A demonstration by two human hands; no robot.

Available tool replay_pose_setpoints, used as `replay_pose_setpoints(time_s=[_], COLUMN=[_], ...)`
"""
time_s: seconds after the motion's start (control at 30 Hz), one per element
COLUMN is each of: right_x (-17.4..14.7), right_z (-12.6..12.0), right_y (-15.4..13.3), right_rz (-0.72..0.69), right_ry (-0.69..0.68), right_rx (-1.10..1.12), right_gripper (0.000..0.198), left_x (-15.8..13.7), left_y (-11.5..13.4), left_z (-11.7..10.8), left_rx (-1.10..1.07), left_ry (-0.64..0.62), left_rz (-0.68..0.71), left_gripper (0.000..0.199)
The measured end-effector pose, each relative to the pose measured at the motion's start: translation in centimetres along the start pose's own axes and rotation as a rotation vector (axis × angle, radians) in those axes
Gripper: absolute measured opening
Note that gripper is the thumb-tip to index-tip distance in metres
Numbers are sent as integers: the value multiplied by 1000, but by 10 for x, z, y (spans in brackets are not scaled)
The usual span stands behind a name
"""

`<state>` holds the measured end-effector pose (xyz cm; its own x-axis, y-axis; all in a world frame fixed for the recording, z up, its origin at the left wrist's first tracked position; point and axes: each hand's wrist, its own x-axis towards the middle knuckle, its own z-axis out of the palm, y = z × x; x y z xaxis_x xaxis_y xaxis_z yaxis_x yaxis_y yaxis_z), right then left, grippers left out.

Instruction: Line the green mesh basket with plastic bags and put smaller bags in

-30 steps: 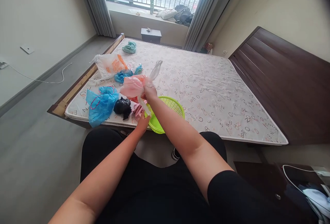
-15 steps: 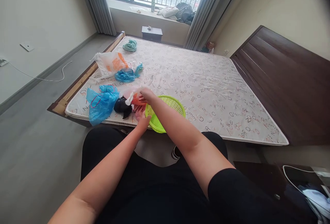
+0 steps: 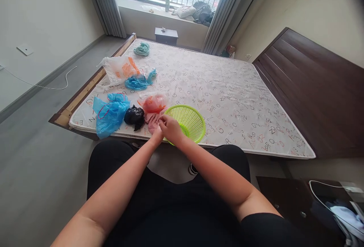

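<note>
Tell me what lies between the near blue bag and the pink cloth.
In the head view, a black bag lies between the near blue bag and the pink cloth.

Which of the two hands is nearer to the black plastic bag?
Left. The left hand is just right of the black plastic bag, at the pink cloth; the right hand is farther right, overlapping the green basket in view.
</note>
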<state>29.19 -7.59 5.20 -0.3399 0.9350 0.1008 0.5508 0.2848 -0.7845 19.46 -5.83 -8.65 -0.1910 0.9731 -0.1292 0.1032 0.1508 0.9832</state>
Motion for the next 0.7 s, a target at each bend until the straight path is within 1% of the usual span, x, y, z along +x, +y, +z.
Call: replay_pose_setpoints(time_s=[0.07,0.1,0.17,0.27,0.3,0.33,0.4,0.47,0.53,0.57,0.7], right_x=[-32,-47,-77,-112,-121,-128,-138,-144,-146,-146,-146], right_z=[-1,-1,0,3,3,3,1,-1,-3,-3,0], right_y=[6,10,20,42,50,57,70,78,81,82,88], right_rz=[-145,-206,-323,-429,-445,-450,-426,-374,-327,-308,-265], right_ry=[-35,-74,-146,-263,-310,-356,-436,-485,-515,-528,-594], right_rx=[-79,-123,-196,-333,-385,-431,-487,-498,-489,-486,-476], right_gripper=[17,17,20,21,20,19,18,20,22,23,27], left_x=[-2,-4,-9,-9,-6,-1,12,23,29,29,21], left_y=[0,0,1,3,3,3,2,-3,-10,-15,-32], left_z=[0,-1,-4,-12,-15,-19,-30,-42,-53,-58,-66], left_rx=[0,1,-6,-72,-82,-45,139,343,449,500,727], left_ry=[-32,-43,-72,-162,-192,-207,-188,-148,-144,-171,-305], left_rz=[-38,-46,-53,-108,-150,-182,-192,-129,-90,-91,-128], left_gripper=[23,28,45,69,75,78,73,52,32,30,36])
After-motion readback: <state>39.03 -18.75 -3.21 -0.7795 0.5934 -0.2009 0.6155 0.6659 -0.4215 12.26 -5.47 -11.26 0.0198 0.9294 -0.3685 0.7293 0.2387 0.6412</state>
